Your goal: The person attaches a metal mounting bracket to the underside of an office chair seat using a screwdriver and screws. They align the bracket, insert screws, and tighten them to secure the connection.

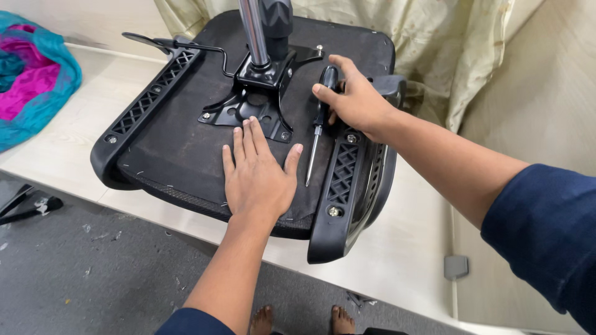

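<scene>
1. The left hand (pixel 257 170) lies flat, palm down, on the dark fabric underside of an upturned chair seat (pixel 180 146); its fingers (pixel 248 139) are straight and close together, the thumb spread out to the side.
2. The fingertips touch the edge of the black metal plate (pixel 254 108) bolted at the seat's middle, from which a shiny post (pixel 253 31) rises.
3. The right hand (pixel 354 99) is curled around the black handle of a screwdriver (pixel 318 127), fingers wrapped shut, forefinger laid along the top.
4. The screwdriver's thin shaft points toward the person, its tip on the fabric between the left thumb and the right-side black armrest bracket (pixel 341 186).
5. The seat rests on a pale worktop (pixel 397 254), overhanging its near edge.
6. A pink and teal cloth (pixel 31 74) lies at far left.
</scene>
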